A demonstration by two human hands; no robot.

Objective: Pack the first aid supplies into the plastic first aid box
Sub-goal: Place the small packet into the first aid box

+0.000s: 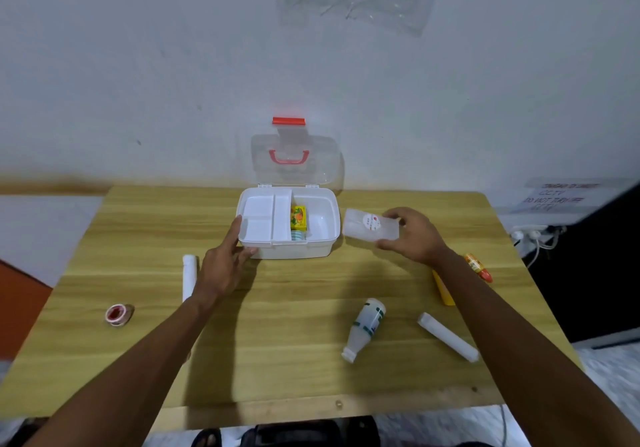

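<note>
The white first aid box (287,225) sat open near the far edge of the desk (277,325), clear lid (294,162) upright, white tray (265,218) in its left half and a yellow carton (298,217) beside it. Left hand (225,263) lay with fingers spread against the box's front-left corner; right hand (412,235) pinched a translucent packet (369,224) just right of the box. Two white gauze rolls (189,277) (447,337), a white bottle (365,329), a tape roll (118,314) and a small orange bottle (478,266) lay on the desk nearer the front.

both our forearms bare, stretched forward. our left hand (221,266) flat, fingers together, fingertips pressed on side of box (313,249). our right hand (414,237) raised, thumb and fingers pinching translucent case (367,225).
</note>
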